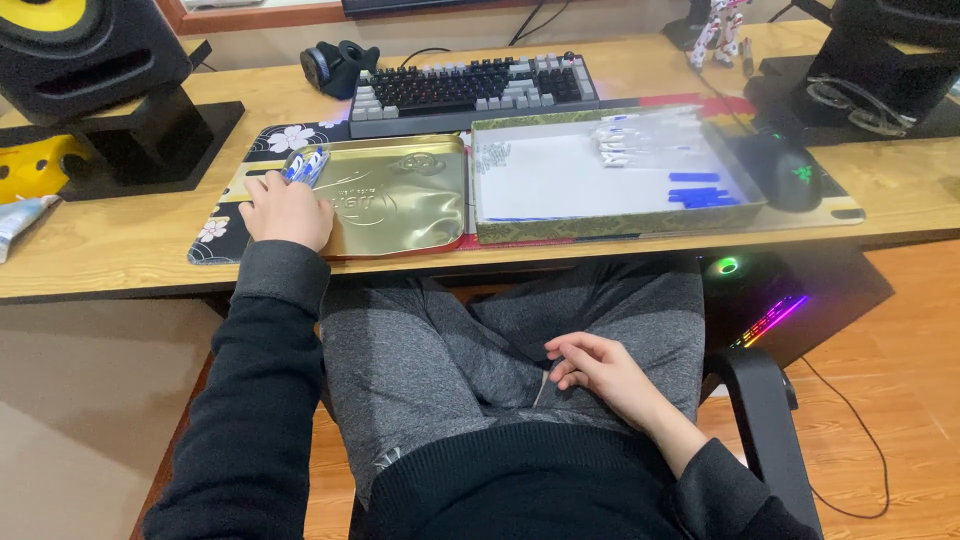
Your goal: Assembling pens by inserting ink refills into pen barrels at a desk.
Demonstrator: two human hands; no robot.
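While resting on the dented gold tin lid (400, 195), the left hand (285, 210) grips blue-white plastic pieces (305, 165).

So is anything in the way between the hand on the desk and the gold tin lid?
No. The left hand already rests on the gold tin lid, holding a small blue-and-white piece at its top corner. Nothing visible sits between them.

A home desk setup — a hobby and gaming corner. On the wooden desk (120, 250) a keyboard (470, 88) sits at the back edge, speakers (85, 50) stand at both far corners, and a mouse (785, 170) lies toward the right. Under the desk's right end a computer (770, 310) glows with coloured lights — a small model robot (718, 30) stands by the back edge.
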